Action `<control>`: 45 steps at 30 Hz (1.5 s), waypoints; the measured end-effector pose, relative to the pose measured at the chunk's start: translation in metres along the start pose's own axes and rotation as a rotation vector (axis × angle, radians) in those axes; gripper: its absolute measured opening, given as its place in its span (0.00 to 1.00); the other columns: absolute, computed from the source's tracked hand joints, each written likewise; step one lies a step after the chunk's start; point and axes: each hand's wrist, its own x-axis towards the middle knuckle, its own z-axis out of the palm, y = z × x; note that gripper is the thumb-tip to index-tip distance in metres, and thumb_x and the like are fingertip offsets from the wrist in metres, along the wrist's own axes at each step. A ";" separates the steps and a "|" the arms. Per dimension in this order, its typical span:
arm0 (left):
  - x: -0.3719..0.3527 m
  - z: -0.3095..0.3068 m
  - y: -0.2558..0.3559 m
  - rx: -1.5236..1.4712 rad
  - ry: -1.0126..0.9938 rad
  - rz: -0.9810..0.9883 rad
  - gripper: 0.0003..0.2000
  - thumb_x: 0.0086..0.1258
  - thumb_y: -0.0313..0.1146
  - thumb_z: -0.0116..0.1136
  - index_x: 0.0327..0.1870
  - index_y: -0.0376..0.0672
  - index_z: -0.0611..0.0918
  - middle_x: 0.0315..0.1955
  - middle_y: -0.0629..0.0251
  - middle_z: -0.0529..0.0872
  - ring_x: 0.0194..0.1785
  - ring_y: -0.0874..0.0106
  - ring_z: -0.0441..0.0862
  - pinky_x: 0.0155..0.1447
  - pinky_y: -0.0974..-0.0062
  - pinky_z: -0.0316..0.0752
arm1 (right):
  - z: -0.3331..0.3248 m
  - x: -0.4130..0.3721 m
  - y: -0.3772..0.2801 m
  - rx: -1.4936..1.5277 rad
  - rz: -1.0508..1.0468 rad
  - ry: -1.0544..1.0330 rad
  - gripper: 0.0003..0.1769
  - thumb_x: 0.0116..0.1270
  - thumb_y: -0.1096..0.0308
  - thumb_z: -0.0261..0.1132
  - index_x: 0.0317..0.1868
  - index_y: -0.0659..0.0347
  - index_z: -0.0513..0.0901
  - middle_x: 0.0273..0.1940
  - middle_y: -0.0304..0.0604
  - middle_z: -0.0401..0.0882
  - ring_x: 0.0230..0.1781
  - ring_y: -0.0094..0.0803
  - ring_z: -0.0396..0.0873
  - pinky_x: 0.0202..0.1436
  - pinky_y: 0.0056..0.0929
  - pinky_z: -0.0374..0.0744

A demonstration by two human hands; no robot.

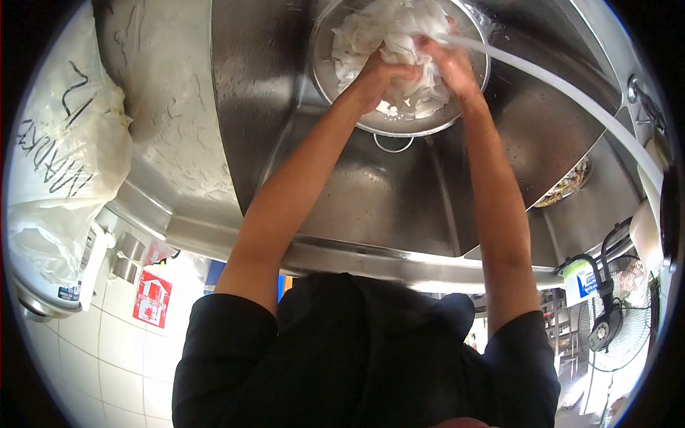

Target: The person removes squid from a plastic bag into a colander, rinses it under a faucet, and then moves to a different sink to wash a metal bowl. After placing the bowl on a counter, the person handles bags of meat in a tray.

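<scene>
Left hand: your left hand (379, 80) is closed around a bunch of the white stuff (399, 32), thumb across it, fingertips mostly buried
Right hand: your right hand (457, 65) is curled in on the same soggy-looking bunch from the other side, fingertips partly hidden
White stuff: heaped in the round metal colander (394, 134), which is in the steel sink (364, 200); can't tell what it is, tbh
Hose: pale hose (564, 88) arcs over the colander's rim by your right hand
Progress: it's all gathered in the colander pretty much, so that part looks done; I'd call the handling midway, bunch not let go yet, but one frame can't show how much is left
Off to your right: another strainer (569, 187) with scraps in it
</scene>
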 end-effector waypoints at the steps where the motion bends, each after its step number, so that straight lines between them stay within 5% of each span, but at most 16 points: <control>1: -0.001 0.004 0.002 -0.079 0.030 -0.023 0.19 0.55 0.28 0.62 0.49 0.41 0.75 0.40 0.67 0.81 0.42 0.75 0.79 0.48 0.75 0.75 | -0.003 0.001 -0.013 -0.090 0.059 -0.038 0.38 0.54 0.64 0.67 0.63 0.66 0.60 0.50 0.48 0.74 0.50 0.34 0.73 0.55 0.29 0.71; 3: 0.000 0.005 0.006 -0.018 0.017 -0.008 0.19 0.54 0.28 0.62 0.49 0.40 0.76 0.39 0.67 0.81 0.42 0.75 0.80 0.47 0.75 0.75 | -0.008 0.001 -0.021 -0.187 0.115 -0.069 0.39 0.54 0.64 0.68 0.63 0.66 0.59 0.51 0.49 0.73 0.51 0.34 0.73 0.55 0.28 0.71; 7: 0.003 0.006 0.018 0.216 0.007 0.026 0.19 0.52 0.28 0.62 0.47 0.40 0.76 0.38 0.67 0.82 0.39 0.75 0.80 0.44 0.75 0.76 | -0.008 0.003 -0.027 -0.111 -0.187 -0.061 0.35 0.53 0.63 0.70 0.59 0.65 0.66 0.48 0.47 0.77 0.49 0.31 0.74 0.53 0.27 0.72; 10: -0.001 0.011 0.032 0.163 -0.010 -0.081 0.27 0.42 0.25 0.63 0.50 0.40 0.73 0.40 0.65 0.79 0.45 0.71 0.77 0.51 0.73 0.72 | 0.001 -0.014 -0.047 -0.115 -0.187 -0.040 0.32 0.60 0.74 0.60 0.63 0.65 0.58 0.53 0.59 0.69 0.51 0.41 0.73 0.51 0.38 0.78; 12: -0.004 0.011 0.031 0.153 0.018 -0.100 0.27 0.42 0.24 0.63 0.50 0.40 0.73 0.40 0.64 0.79 0.45 0.71 0.77 0.51 0.73 0.72 | 0.016 -0.026 -0.071 -0.244 0.017 0.107 0.36 0.59 0.72 0.63 0.64 0.65 0.55 0.54 0.57 0.69 0.51 0.41 0.74 0.54 0.38 0.79; 16: -0.013 0.011 0.026 -0.012 0.049 -0.149 0.27 0.43 0.21 0.61 0.51 0.39 0.73 0.40 0.63 0.80 0.44 0.70 0.78 0.51 0.72 0.72 | 0.013 -0.020 -0.062 -0.232 0.240 0.058 0.36 0.59 0.74 0.63 0.64 0.66 0.54 0.53 0.54 0.70 0.48 0.41 0.76 0.50 0.35 0.81; 18: -0.015 0.005 0.025 -0.015 0.028 -0.170 0.27 0.44 0.20 0.61 0.51 0.39 0.72 0.40 0.62 0.79 0.44 0.70 0.78 0.51 0.72 0.72 | -0.002 -0.010 -0.025 0.242 -0.257 -0.341 0.34 0.58 0.73 0.64 0.63 0.66 0.57 0.50 0.52 0.72 0.45 0.39 0.77 0.46 0.31 0.82; 19: -0.016 0.003 0.023 -0.021 -0.002 -0.192 0.27 0.44 0.19 0.61 0.51 0.39 0.72 0.41 0.62 0.79 0.45 0.69 0.78 0.51 0.72 0.72 | -0.008 -0.011 -0.020 0.243 -0.251 -0.336 0.34 0.58 0.73 0.64 0.63 0.66 0.57 0.50 0.52 0.72 0.45 0.39 0.77 0.46 0.31 0.82; 21: -0.016 0.003 0.021 -0.027 -0.016 -0.204 0.28 0.43 0.18 0.61 0.51 0.38 0.72 0.41 0.62 0.79 0.44 0.69 0.78 0.51 0.72 0.72 | -0.009 -0.013 -0.039 -0.191 0.095 -0.179 0.35 0.56 0.70 0.67 0.61 0.65 0.59 0.48 0.52 0.73 0.44 0.38 0.77 0.46 0.32 0.81; 22: -0.016 0.004 0.020 -0.034 -0.020 -0.212 0.28 0.43 0.18 0.61 0.51 0.38 0.71 0.41 0.62 0.79 0.44 0.69 0.78 0.50 0.72 0.72 | -0.012 -0.009 -0.032 -0.196 0.097 -0.176 0.35 0.56 0.70 0.67 0.61 0.65 0.59 0.48 0.52 0.73 0.44 0.38 0.77 0.46 0.32 0.81; 25: -0.018 0.009 0.019 0.037 0.018 -0.184 0.29 0.41 0.18 0.61 0.51 0.38 0.72 0.40 0.62 0.80 0.44 0.70 0.78 0.49 0.73 0.72 | -0.010 -0.001 -0.020 -0.467 -0.052 -0.087 0.27 0.51 0.64 0.71 0.50 0.63 0.74 0.41 0.41 0.80 0.41 0.25 0.77 0.47 0.26 0.75; 33: -0.023 0.013 0.017 0.087 0.012 -0.136 0.26 0.45 0.19 0.61 0.50 0.38 0.72 0.39 0.62 0.81 0.41 0.70 0.80 0.47 0.72 0.74 | 0.004 -0.023 -0.035 -0.449 -0.103 0.090 0.25 0.51 0.68 0.70 0.50 0.62 0.73 0.41 0.40 0.79 0.43 0.26 0.76 0.47 0.26 0.75; 35: -0.022 0.014 0.018 0.142 0.022 -0.102 0.22 0.49 0.19 0.61 0.49 0.38 0.72 0.38 0.60 0.82 0.39 0.71 0.81 0.44 0.72 0.76 | -0.002 -0.023 -0.033 -0.763 -0.246 0.045 0.36 0.55 0.64 0.69 0.60 0.65 0.60 0.46 0.52 0.74 0.46 0.38 0.75 0.45 0.33 0.81; 38: -0.024 0.013 0.016 0.156 0.000 -0.034 0.24 0.48 0.18 0.62 0.50 0.38 0.72 0.34 0.61 0.83 0.36 0.70 0.82 0.42 0.72 0.76 | -0.007 -0.026 -0.037 -0.489 -0.040 0.019 0.37 0.54 0.59 0.69 0.59 0.66 0.60 0.48 0.54 0.72 0.48 0.41 0.74 0.46 0.36 0.80; 40: -0.020 0.012 0.015 0.138 -0.023 -0.086 0.33 0.41 0.19 0.64 0.55 0.38 0.68 0.42 0.61 0.78 0.44 0.69 0.78 0.47 0.72 0.76 | -0.006 -0.026 -0.038 -0.493 -0.056 0.029 0.37 0.55 0.60 0.69 0.59 0.65 0.61 0.48 0.54 0.72 0.48 0.41 0.74 0.46 0.36 0.80; 45: -0.017 0.007 0.006 0.158 -0.008 -0.080 0.29 0.44 0.19 0.64 0.52 0.37 0.71 0.41 0.61 0.80 0.43 0.70 0.79 0.46 0.71 0.76 | -0.011 -0.020 -0.025 -0.435 -0.084 0.019 0.34 0.56 0.61 0.68 0.58 0.65 0.62 0.49 0.53 0.71 0.49 0.39 0.74 0.46 0.34 0.80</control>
